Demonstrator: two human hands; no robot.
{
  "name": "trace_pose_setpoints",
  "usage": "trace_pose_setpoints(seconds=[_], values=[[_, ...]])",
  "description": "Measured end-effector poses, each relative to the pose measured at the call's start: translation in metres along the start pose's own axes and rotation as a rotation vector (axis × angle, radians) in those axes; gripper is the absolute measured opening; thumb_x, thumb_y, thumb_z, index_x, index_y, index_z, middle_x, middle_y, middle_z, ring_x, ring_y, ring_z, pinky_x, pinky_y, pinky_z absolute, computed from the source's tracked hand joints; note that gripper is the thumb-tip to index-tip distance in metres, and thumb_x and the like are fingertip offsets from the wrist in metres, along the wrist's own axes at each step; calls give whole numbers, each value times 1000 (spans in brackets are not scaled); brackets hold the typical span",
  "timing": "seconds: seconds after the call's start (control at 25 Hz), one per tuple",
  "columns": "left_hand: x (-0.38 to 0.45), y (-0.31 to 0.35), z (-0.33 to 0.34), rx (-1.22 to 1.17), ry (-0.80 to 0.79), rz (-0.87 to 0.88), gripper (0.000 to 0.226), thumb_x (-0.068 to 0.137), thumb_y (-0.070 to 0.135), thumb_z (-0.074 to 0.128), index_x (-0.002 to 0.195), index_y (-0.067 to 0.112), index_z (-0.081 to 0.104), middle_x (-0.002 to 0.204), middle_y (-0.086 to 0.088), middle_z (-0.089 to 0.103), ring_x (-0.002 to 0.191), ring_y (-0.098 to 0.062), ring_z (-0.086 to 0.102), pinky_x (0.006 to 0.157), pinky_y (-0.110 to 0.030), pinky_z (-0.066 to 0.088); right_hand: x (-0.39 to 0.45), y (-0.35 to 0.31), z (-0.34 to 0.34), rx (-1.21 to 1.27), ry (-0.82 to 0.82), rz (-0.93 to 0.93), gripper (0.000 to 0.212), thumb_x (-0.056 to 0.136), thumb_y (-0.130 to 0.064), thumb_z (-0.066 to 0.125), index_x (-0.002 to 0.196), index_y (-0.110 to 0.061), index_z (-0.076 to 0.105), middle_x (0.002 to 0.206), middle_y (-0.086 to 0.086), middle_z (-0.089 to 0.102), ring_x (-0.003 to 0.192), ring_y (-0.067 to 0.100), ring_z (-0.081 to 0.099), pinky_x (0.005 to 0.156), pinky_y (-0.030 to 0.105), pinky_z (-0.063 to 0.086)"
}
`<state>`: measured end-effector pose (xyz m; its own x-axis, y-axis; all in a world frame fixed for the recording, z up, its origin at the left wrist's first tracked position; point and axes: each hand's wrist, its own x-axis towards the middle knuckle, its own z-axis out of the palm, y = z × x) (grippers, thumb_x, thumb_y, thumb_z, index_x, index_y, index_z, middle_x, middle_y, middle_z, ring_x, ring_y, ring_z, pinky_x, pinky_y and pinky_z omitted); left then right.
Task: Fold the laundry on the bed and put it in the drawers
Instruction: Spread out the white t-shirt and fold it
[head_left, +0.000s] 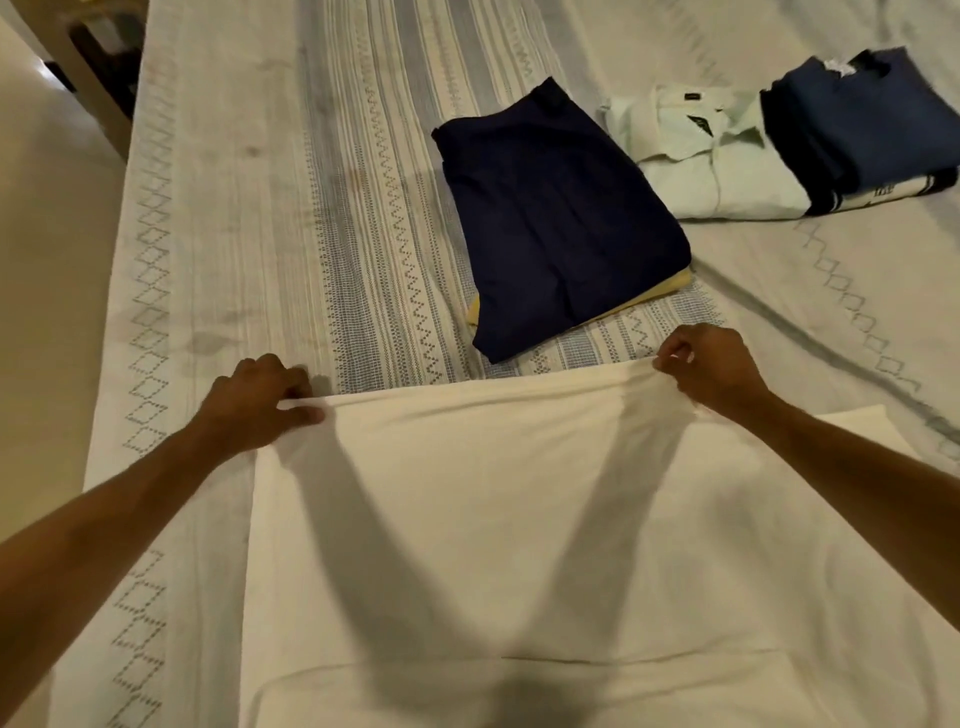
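A white garment (493, 519) lies spread flat on the bed in front of me. My left hand (260, 400) pinches its far left corner against the bed, and my right hand (711, 369) pinches its far right corner, lifted slightly. Both arms reach over the cloth and cast shadows on it. Beyond the garment lie folded pieces: dark navy trousers (561, 223) on top of a pale yellow item (670, 283), a white collared shirt (717, 166), and a blue folded top (862, 119) at the far right.
The bed carries a white sheet with grey-blue woven stripes and diamond borders (322, 208). Its left edge runs beside a light tiled floor (47, 260). A dark piece of furniture (104, 57) stands at the top left corner.
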<state>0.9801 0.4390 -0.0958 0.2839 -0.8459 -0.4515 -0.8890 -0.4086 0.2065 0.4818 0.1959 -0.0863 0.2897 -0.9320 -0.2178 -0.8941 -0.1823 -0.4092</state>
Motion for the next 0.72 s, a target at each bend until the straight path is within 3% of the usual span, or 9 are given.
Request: trace_pose_setpoints(seconds=[0.12, 0.24, 0.36, 0.44, 0.6, 0.72], values=[[-7, -3, -9, -163, 38, 48, 18, 84, 44, 82, 87, 31, 71, 88, 8, 64, 87, -22, 64, 72, -37, 47, 1, 8, -5, 101, -45, 58, 14, 89, 1, 71, 83, -11, 68, 78, 4, 72, 54, 19, 71, 50, 25, 55], [-22, -1, -14, -257, 129, -43, 14, 82, 40, 85, 87, 33, 74, 89, 12, 70, 80, -12, 62, 73, -36, 50, -4, 5, -5, 194, -114, 171, 15, 85, 6, 76, 92, -7, 71, 85, 13, 75, 61, 27, 73, 63, 35, 64], [-39, 7, -13, -343, 188, -74, 8, 86, 31, 83, 87, 32, 75, 71, 8, 74, 63, -15, 68, 62, -33, 57, -17, 7, -11, 25, -46, 24, 13, 86, -2, 76, 97, -8, 77, 90, 11, 73, 74, 27, 72, 74, 34, 59], [-51, 8, -8, -462, 239, -101, 6, 88, 29, 82, 87, 30, 76, 72, 14, 73, 67, -17, 71, 56, -25, 56, -38, 8, -20, -98, 48, -70, 9, 86, -12, 77, 95, -10, 78, 94, 10, 71, 83, 28, 68, 74, 31, 49], [-91, -13, 16, -450, 316, -53, 24, 88, 61, 72, 99, 40, 74, 84, 18, 73, 74, -9, 69, 70, -28, 54, -106, 4, -24, -214, 192, -87, 13, 95, -33, 65, 101, -22, 64, 90, 1, 68, 75, 27, 66, 68, 37, 52], [-120, -37, 57, -422, 259, -37, 27, 93, 50, 71, 112, 31, 74, 98, 15, 73, 91, -12, 70, 82, -33, 55, -163, 23, -15, -410, 124, -120, 14, 100, -32, 54, 105, -19, 55, 70, 4, 68, 59, 33, 66, 59, 37, 52]])
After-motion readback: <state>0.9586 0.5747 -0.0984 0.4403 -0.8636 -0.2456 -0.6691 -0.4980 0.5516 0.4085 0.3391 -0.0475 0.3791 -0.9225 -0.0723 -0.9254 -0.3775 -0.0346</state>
